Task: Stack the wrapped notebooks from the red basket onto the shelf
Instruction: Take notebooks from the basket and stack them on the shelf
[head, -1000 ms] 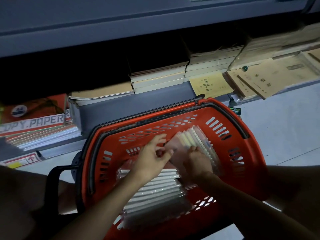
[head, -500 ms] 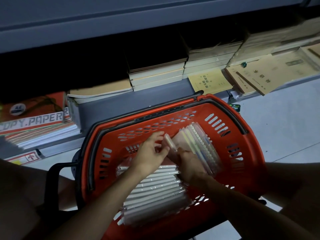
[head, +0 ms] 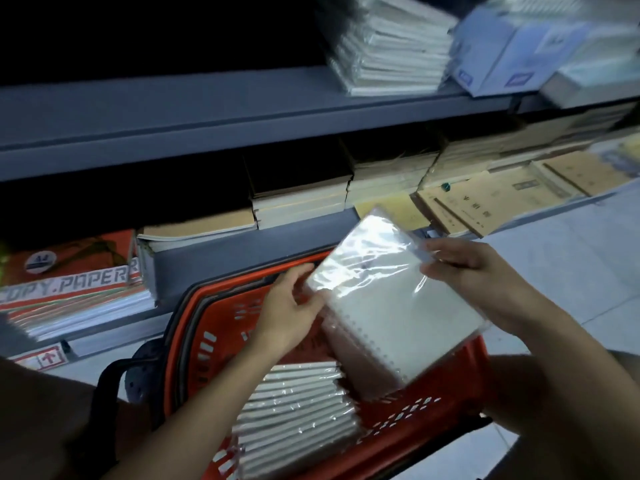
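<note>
A bundle of plastic-wrapped spiral notebooks (head: 391, 299) is lifted flat above the red basket (head: 194, 327). My left hand (head: 287, 313) grips its left edge and my right hand (head: 474, 271) grips its right edge. Another row of wrapped notebooks (head: 294, 410) stands on edge in the basket's near part. On the grey upper shelf (head: 173, 109) a stack of wrapped notebooks (head: 391, 46) lies at the upper right.
Light blue boxes (head: 519, 46) sit right of that stack. The lower shelf holds brown-covered exercise books (head: 298, 199), tan ledgers (head: 485, 202) and red copy-paper packs (head: 69, 275). The basket's black handle (head: 107, 382) sticks out left. Pale floor (head: 571, 265) lies to the right.
Both hands have lifted the bundle out of the basket and turned it flat. The view has tilted up, bringing the upper shelf into sight.
</note>
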`<state>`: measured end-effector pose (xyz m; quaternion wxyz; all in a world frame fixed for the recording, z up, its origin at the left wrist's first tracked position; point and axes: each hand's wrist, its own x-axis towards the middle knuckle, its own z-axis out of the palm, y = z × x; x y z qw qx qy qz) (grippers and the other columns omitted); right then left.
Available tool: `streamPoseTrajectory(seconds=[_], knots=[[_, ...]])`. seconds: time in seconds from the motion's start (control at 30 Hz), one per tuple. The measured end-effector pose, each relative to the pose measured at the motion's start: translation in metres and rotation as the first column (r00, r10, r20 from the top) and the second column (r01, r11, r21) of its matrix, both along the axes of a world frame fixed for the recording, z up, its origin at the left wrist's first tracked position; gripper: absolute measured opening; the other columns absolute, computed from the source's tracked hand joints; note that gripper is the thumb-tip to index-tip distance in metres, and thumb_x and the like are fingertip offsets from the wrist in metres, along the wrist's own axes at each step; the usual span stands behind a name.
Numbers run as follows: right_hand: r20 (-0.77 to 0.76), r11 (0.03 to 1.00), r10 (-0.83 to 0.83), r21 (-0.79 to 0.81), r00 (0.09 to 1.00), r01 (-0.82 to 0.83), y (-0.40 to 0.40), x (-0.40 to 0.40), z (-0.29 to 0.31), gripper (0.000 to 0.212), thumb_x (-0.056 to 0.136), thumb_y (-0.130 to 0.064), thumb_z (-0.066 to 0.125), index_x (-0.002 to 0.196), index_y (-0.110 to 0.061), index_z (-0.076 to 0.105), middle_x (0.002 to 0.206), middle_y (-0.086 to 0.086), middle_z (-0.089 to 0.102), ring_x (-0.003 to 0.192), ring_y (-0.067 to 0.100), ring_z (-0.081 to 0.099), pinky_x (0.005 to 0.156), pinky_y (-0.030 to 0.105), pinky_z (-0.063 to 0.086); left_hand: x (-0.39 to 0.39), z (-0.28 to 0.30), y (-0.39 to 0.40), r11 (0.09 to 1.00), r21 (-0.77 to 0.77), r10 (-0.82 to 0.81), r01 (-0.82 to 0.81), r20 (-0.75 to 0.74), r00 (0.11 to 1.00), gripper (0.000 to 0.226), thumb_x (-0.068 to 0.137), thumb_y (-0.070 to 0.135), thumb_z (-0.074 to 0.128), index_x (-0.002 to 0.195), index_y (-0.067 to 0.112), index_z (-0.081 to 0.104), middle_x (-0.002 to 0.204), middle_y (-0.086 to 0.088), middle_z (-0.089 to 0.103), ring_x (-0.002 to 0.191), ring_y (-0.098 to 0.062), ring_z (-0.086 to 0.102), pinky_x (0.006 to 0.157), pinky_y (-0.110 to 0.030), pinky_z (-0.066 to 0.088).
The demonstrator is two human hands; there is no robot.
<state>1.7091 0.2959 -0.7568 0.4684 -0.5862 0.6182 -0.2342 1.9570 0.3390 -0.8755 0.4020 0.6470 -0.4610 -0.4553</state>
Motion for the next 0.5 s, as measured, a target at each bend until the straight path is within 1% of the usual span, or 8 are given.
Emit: streamPoseTrajectory(seconds=[0.03,0.07,0.13,0.17,0.23,0.33,0.4,0.5], knots=[[0.077,1.0,-0.013,0.0,0.997,0.013,0.002,-0.005,0.014,0.022,0.093,-0.011,0.067,0.105,-0.028,0.073,0.09,-0.014,0.078,0.088,0.002,0.071,0.086,0.028,0.054,0.0,0.012,0.0,1.0,0.011,0.0,0.001,-0.074,0.997,0.036,0.086,0.033,0.073,0.12,0.024,0.065,0.111,0.006,0.073,0.101,-0.014,0.069,0.092,-0.031,0.054],[0.127,1.0,-0.015,0.002,0.992,0.015,0.001,-0.009,0.027,0.02,0.093,-0.013,0.066,0.105,-0.027,0.074,0.094,-0.013,0.078,0.089,0.004,0.073,0.085,0.031,0.056,0.001,0.026,0.0,1.0,0.025,-0.001,0.006,-0.201,0.98,0.03,0.089,0.029,0.072,0.117,0.019,0.066,0.101,0.003,0.075,0.092,-0.016,0.071,0.083,-0.03,0.057],[0.157,1.0,0.006,-0.008,0.988,-0.005,-0.003,-0.013,0.047,0.023,0.093,-0.016,0.066,0.112,-0.024,0.075,0.106,-0.002,0.077,0.099,0.016,0.073,0.088,0.037,0.055,0.007,0.056,-0.001,0.997,0.02,-0.062,0.079,-0.442,0.895,0.019,0.092,0.016,0.067,0.109,0.007,0.067,0.086,-0.008,0.075,0.072,-0.02,0.07,0.061,-0.03,0.058],[0.166,1.0,0.009,-0.025,0.986,-0.005,-0.007,-0.012,0.055,0.024,0.093,-0.015,0.067,0.113,-0.022,0.075,0.107,0.003,0.077,0.099,0.02,0.073,0.087,0.036,0.055,0.012,0.069,-0.002,0.994,-0.017,-0.106,0.111,-0.479,0.872,0.017,0.09,0.015,0.066,0.105,0.006,0.067,0.081,-0.009,0.074,0.066,-0.021,0.07,0.054,-0.028,0.058],[0.226,0.998,-0.021,-0.056,0.974,0.035,-0.015,-0.004,0.066,0.024,0.092,-0.01,0.067,0.113,-0.017,0.075,0.101,0.008,0.077,0.09,0.02,0.073,0.076,0.03,0.056,0.021,0.087,-0.004,0.993,-0.101,-0.11,0.067,-0.53,0.841,0.018,0.083,0.02,0.068,0.099,0.01,0.067,0.074,-0.005,0.072,0.061,-0.019,0.067,0.053,-0.027,0.058],[0.31,0.996,-0.018,-0.072,0.95,0.042,-0.02,0.018,0.073,0.026,0.094,-0.007,0.063,0.119,-0.012,0.07,0.092,0.008,0.077,0.074,0.015,0.072,0.06,0.022,0.055,0.03,0.111,-0.011,0.975,-0.184,-0.008,-0.123,-0.586,0.811,0.03,0.082,0.026,0.066,0.102,0.003,0.067,0.07,-0.004,0.064,0.058,-0.014,0.057,0.052,-0.022,0.053],[0.327,0.998,0.033,-0.056,0.945,-0.015,-0.018,0.029,0.071,0.03,0.095,-0.012,0.063,0.124,-0.018,0.068,0.1,0.009,0.078,0.082,0.02,0.075,0.062,0.024,0.057,0.04,0.128,-0.016,0.956,-0.213,0.037,-0.202,-0.595,0.803,0.031,0.086,0.028,0.065,0.099,0.0,0.068,0.073,-0.009,0.062,0.06,-0.015,0.054,0.051,-0.02,0.049],[0.405,0.998,0.068,-0.021,0.912,-0.065,-0.011,0.045,0.06,0.033,0.095,-0.013,0.062,0.126,-0.02,0.066,0.111,0.013,0.075,0.1,0.033,0.073,0.079,0.038,0.059,0.06,0.153,-0.025,0.935,-0.235,0.079,-0.265,-0.589,0.804,0.035,0.094,0.028,0.062,0.105,-0.004,0.071,0.096,-0.029,0.068,0.078,-0.029,0.056,0.06,-0.025,0.051]])
